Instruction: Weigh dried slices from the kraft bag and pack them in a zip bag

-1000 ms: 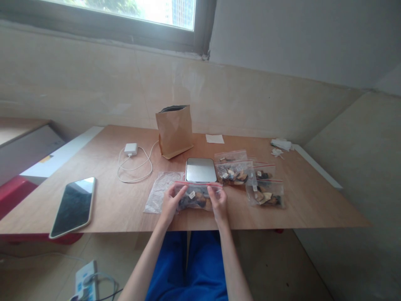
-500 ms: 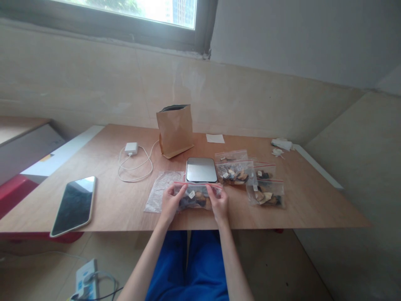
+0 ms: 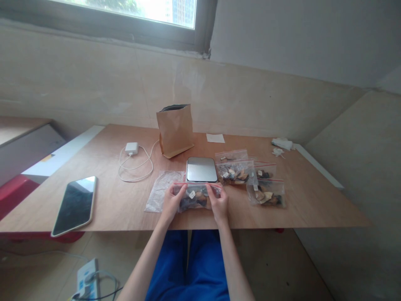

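Observation:
Between my hands, near the table's front edge, is a clear zip bag (image 3: 194,202) with a red seal line along its top. Dark and brown pieces and a small white packet show through the plastic. My left hand (image 3: 171,201) pinches the top strip at its left end. At the right end, the thumb and fingers of my right hand (image 3: 218,201) are closed on the same strip. Just behind the bag sits a small scale (image 3: 201,169) with a silver plate. Flat on the table by my left hand lies a stack of clear plastic bags (image 3: 156,194).
Several filled zip bags (image 3: 265,198) lie to the right of the scale. Behind stands a brown paper pouch (image 3: 176,131), open at the top. A white charger (image 3: 132,148) with cable and a tablet (image 3: 75,205) are on the left. White scraps (image 3: 282,144) lie far right.
Almost nothing differs. Both hands keep hold of the zip bag's top strip, and the bag's contents have shifted slightly.

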Action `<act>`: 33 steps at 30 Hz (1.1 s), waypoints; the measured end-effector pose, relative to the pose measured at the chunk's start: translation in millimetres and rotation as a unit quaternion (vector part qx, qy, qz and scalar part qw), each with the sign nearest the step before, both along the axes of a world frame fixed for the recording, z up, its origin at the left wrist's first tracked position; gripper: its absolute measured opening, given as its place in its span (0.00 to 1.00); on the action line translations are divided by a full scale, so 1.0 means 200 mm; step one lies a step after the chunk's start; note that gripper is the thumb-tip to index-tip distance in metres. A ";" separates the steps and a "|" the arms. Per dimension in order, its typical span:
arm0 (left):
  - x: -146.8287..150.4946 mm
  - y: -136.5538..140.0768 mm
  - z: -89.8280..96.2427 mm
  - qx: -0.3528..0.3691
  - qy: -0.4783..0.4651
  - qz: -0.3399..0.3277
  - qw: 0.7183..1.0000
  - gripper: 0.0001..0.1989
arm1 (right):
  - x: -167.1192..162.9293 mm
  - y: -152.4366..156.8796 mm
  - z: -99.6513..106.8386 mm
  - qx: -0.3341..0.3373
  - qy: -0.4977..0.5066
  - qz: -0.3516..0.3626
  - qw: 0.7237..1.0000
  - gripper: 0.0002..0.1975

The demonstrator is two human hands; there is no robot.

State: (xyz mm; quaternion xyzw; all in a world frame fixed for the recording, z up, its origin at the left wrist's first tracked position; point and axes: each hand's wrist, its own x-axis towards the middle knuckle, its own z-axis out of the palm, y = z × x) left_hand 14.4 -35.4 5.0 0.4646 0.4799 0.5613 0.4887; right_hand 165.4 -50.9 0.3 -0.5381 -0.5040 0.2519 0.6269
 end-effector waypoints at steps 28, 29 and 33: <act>0.00 -0.01 0.02 -0.015 -0.017 -0.042 0.999 0.15 | 0.01 0.01 0.01 -0.008 0.002 0.048 0.999 0.08; 0.00 -0.01 0.02 -0.015 -0.015 -0.041 0.999 0.14 | 0.01 0.01 0.01 -0.007 -0.001 0.048 0.999 0.08; 0.00 -0.01 0.01 -0.015 -0.020 -0.042 0.999 0.14 | 0.01 0.00 0.02 -0.002 -0.004 0.047 0.999 0.08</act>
